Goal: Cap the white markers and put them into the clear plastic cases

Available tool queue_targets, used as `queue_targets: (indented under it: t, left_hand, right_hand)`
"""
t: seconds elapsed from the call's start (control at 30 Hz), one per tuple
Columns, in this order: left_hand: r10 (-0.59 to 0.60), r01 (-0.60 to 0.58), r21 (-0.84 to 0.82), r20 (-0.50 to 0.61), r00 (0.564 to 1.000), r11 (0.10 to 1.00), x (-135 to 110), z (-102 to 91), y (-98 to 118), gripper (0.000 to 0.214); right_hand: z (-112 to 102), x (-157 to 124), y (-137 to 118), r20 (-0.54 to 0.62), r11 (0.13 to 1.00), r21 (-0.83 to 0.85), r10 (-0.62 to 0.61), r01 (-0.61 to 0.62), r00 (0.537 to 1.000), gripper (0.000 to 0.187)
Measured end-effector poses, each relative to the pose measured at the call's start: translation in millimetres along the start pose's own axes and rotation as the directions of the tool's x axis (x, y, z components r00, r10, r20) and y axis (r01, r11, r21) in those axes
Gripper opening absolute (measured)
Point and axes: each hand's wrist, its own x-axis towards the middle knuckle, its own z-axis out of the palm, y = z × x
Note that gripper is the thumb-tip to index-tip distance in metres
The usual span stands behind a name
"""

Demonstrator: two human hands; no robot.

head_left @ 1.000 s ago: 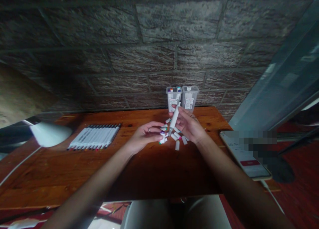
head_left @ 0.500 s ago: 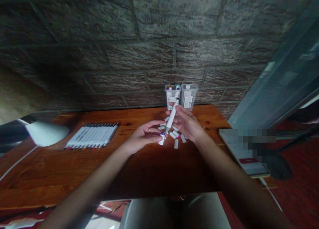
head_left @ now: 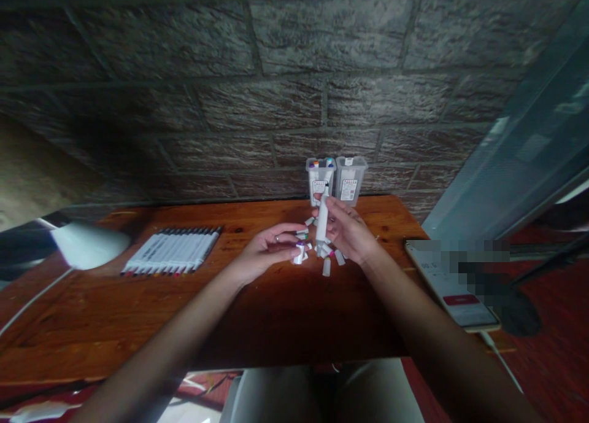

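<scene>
A white marker without a cap on its visible ends stands nearly upright in my right hand, pinched between thumb and fingers. Its dark tip points up toward the wall. My left hand holds a white marker cap with a purple end between thumb and fingers, just left of the marker's lower end and apart from it. Several loose white caps lie on the table beneath and between my hands, some with green, pink or other coloured ends.
Two clear plastic boxes stand against the stone wall; the left box has several markers in it, beside the right box. A row of markers lies at left near a white lamp. A phone with a cable rests at right.
My right hand has turned the marker more upright, and its lower end has moved right, away from the purple-ended cap. My left hand has stayed nearly in place.
</scene>
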Motion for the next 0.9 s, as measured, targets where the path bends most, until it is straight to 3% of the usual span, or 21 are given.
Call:
queue_targets:
  t: [0.17, 0.33, 0.57, 0.9]
  left_hand:
    - [0.036, -0.044, -0.052, -0.140, 0.989, 0.998, 1.3, 2.1, 3.9, 0.034]
    - [0.084, -0.140, -0.162, -0.308, 0.948, 0.977, 3.2, -2.5, 9.7, 0.028]
    - [0.116, -0.195, -0.219, -0.332, 0.936, 0.956, 3.3, -7.4, 15.4, 0.027]
    - [0.149, -0.226, -0.207, -0.334, 0.931, 0.952, 3.1, -7.0, 14.8, 0.026]
  right_hand:
    - [0.8, -4.7, 2.9, 0.124, 0.989, -0.149, 0.023, -0.004, 0.992, 0.026]
    - [2.9, -11.0, 11.0, 0.329, 0.926, -0.376, 0.158, -0.024, 0.931, 0.020]
    - [1.6, -9.4, 19.8, 0.322, 0.922, -0.387, 0.144, -0.009, 0.936, 0.019]
    - [2.8, -8.2, 18.7, 0.350, 0.859, -0.513, 0.211, -0.002, 0.913, 0.038]
